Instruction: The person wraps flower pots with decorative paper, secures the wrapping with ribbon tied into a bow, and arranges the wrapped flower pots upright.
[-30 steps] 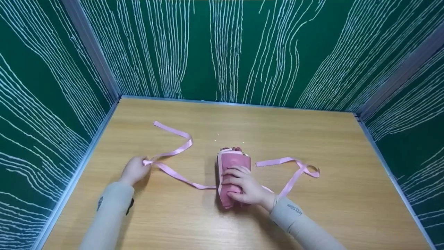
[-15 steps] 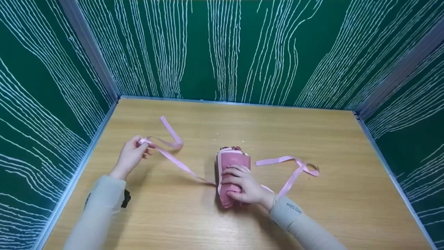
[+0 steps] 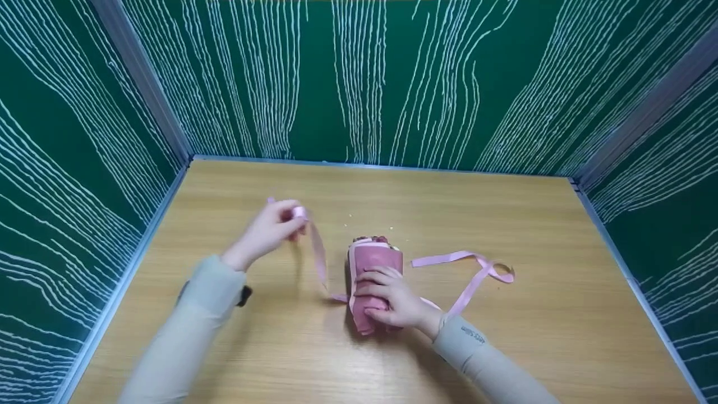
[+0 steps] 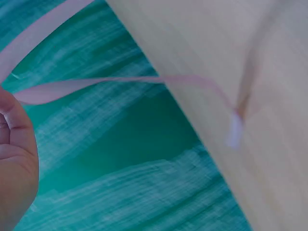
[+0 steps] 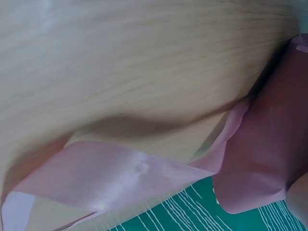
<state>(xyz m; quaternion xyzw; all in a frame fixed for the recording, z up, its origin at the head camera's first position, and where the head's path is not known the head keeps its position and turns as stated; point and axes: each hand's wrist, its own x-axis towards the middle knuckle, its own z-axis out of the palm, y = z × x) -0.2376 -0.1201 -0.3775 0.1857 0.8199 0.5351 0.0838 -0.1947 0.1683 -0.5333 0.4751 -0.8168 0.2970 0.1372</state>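
A small bouquet [image 3: 374, 255] in pink wrapping paper lies mid-table, reddish flower tops at its far end. My right hand [image 3: 395, 300] holds it down, fingers and thumb bent over the paper. The right wrist view catches the pink wrap [image 5: 260, 159] and only an edge of that hand. A pink ribbon [image 3: 318, 252] passes under the bouquet and comes out on both sides. Left of the bouquet, my left hand [image 3: 272, 230] pinches the ribbon above the table. In the left wrist view, ribbon [image 4: 57, 90] trails from the curled fingers of the left hand [image 4: 19, 159].
The ribbon's other end [image 3: 474, 286] lies loosely looped on the wooden table [image 3: 505, 348], right of the bouquet. Tiny pale scraps are scattered beyond the flowers. Green walls [image 3: 314, 84] with white lines enclose the table at the back and sides.
My left hand has lifted the ribbon and carried it away from me and to the right, towards the bouquet. The right hand and the bouquet have stayed in place.
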